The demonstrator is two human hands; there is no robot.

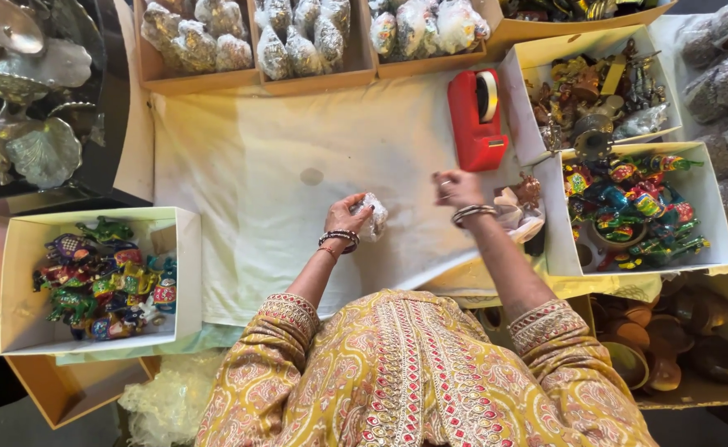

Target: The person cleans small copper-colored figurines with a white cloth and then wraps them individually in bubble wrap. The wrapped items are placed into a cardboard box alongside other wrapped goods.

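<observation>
Head view, looking straight down:

Left hand: left hand (347, 217) is curled round a small lump wrapped in clear crinkly plastic (373, 217), fingers pinching it from the side.

Wrapped lump: sits on the cream cloth covering the table (248, 165), roughly mid-table, right at the left fingertips.

Right hand: right hand (456, 189) hangs loosely closed just above the cloth. Can't really tell if it's got anything pinched. It's close to the red plastic tape dispenser (475, 120).

Right side: white cardboard box of bright painted figurines (633, 207), with a small brown figurine on loose plastic wrap (523, 203) just beside it.

Left side: another white box of colourful painted animal figures (103, 277).

Top edge: brown trays of plastic-wrapped bundles (252, 37).
</observation>
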